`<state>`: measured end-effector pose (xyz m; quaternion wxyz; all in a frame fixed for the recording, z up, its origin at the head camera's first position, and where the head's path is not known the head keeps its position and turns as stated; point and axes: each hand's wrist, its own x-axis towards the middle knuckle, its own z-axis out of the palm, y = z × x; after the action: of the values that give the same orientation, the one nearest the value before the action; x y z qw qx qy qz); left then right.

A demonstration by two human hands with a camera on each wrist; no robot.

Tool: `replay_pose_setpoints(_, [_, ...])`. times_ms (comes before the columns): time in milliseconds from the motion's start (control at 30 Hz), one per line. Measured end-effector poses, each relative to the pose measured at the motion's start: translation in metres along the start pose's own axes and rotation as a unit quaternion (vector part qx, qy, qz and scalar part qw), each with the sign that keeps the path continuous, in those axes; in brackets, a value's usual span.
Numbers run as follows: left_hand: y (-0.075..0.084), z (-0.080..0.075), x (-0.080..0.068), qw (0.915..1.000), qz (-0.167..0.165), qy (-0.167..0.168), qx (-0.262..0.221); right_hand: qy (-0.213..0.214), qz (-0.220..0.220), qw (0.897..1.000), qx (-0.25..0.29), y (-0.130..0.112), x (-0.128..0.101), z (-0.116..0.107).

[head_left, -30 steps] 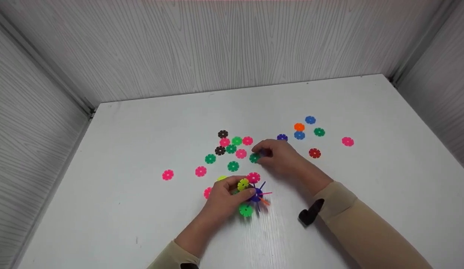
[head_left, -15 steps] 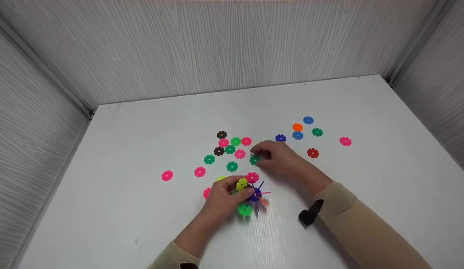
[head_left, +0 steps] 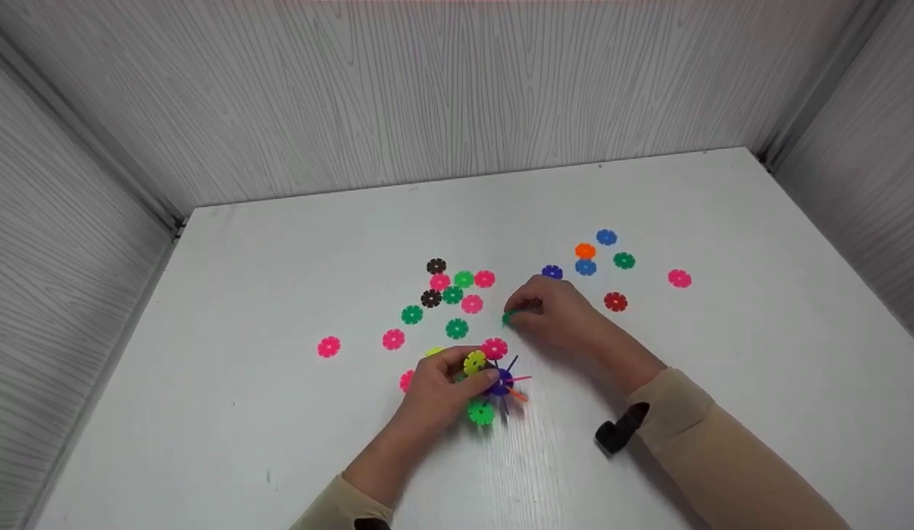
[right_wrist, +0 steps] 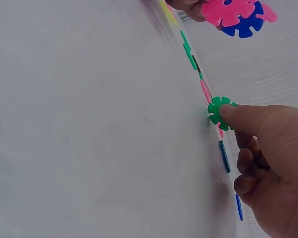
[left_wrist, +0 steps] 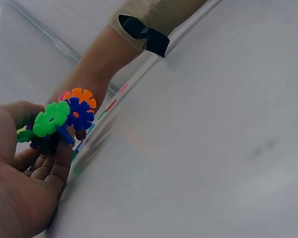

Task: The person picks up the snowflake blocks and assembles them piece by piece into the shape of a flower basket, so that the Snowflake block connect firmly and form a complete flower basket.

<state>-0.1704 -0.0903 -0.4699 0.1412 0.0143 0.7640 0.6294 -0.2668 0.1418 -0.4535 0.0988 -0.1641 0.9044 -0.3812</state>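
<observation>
My left hand (head_left: 457,379) grips a cluster of joined snowflake discs (head_left: 493,379), with yellow, pink, blue, orange and green pieces, just above the white table (head_left: 280,280). In the left wrist view the cluster (left_wrist: 64,119) sits between the thumb and fingers. My right hand (head_left: 534,309) pinches a dark green disc (head_left: 508,316) and has tipped it up on edge off the table. The right wrist view shows that green disc (right_wrist: 217,111) held at the fingertip, with the cluster (right_wrist: 233,15) beyond.
Loose discs lie on the table: a green, pink and brown group (head_left: 453,291) left of my right hand, pink ones (head_left: 328,347) further left, blue, orange, green and red ones (head_left: 600,258) to the right, a lone pink (head_left: 679,277). Grey walls enclose three sides.
My right hand has closed on the dark green disc and lifted it from flat to on edge, moving slightly right. The left hand and cluster have stayed put.
</observation>
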Motion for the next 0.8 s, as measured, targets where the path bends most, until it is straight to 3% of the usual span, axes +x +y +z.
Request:
replay_pose_setpoints(133, [-0.002, -0.001, 0.000, 0.9999, 0.011, 0.001, -0.009, 0.009, -0.015, 0.999, 0.035, -0.004, -0.018, -0.007])
replay_pose_setpoints(300, [-0.002, -0.003, -0.001, 0.9997, 0.022, 0.011, -0.008, -0.013, -0.048, 0.994, 0.097, -0.013, -0.040, -0.014])
replay_pose_setpoints(533, [-0.004, -0.004, -0.003, 0.9995, 0.025, 0.017, -0.010, -0.041, -0.098, 0.987, 0.124, -0.020, -0.049, -0.009])
replay_pose_setpoints(800, [-0.001, -0.002, -0.002, 0.9988, 0.032, -0.026, -0.028, -0.044, -0.103, 0.984, 0.139, -0.021, -0.049, -0.002])
